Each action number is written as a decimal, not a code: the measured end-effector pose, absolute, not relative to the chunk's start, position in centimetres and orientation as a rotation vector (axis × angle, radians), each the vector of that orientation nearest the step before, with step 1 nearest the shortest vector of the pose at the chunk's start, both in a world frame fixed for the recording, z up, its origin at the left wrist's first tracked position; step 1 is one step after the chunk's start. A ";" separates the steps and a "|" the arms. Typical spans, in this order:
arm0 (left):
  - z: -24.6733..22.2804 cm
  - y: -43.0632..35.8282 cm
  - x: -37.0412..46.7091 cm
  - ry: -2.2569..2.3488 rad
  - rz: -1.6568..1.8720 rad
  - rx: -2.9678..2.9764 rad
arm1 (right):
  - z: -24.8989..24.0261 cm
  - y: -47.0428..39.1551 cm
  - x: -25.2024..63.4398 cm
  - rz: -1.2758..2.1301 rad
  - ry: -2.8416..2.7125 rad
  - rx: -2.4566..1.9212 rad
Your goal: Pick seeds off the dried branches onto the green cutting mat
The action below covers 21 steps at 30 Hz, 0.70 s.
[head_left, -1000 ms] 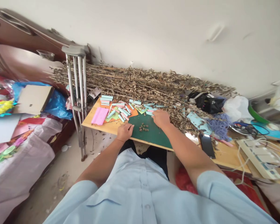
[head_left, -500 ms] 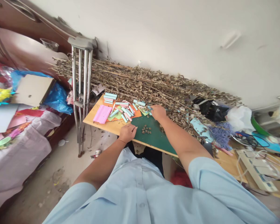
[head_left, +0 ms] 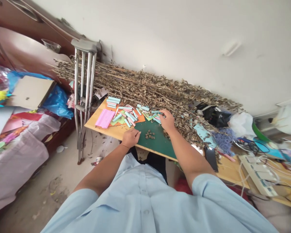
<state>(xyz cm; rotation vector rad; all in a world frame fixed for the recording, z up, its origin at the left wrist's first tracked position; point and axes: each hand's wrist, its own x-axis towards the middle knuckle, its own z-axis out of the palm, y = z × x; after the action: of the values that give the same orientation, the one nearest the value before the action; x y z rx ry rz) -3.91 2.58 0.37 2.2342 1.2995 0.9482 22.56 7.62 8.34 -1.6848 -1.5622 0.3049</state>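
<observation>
My right hand reaches over the far side of the green mat, its fingers pinched on a light-blue paper roll. More blue rolls lie right under those fingers. My left hand is closed in a loose fist at the table's near edge; whether anything is inside it is hidden. Between the hands, a small cluster of dried brown pods sits on the mat. To the left, blue and pink paper rolls are strewn over green and orange sheets, beside a pink folded piece.
Dried leafy stalks are heaped along the wall behind the table. Metal crutches stand at its left end. On the right lie a phone, purple yarn and a power strip with cables.
The right hand has drawn slightly nearer and turned, with its fingertips now at the blue roll's end. My left hand has stayed closed by the table edge. The camera view has shifted a little.
</observation>
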 end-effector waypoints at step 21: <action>8.5 -5.5 -0.3 0.736 0.653 1.397 | 9.6 -11.2 16.9 1.115 -0.942 -1.222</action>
<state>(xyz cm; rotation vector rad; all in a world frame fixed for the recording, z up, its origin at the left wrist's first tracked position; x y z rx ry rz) -0.27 -5.51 8.53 1.3970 0.7360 0.6533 16.94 -11.25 9.62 -1.2216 -0.9419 1.1151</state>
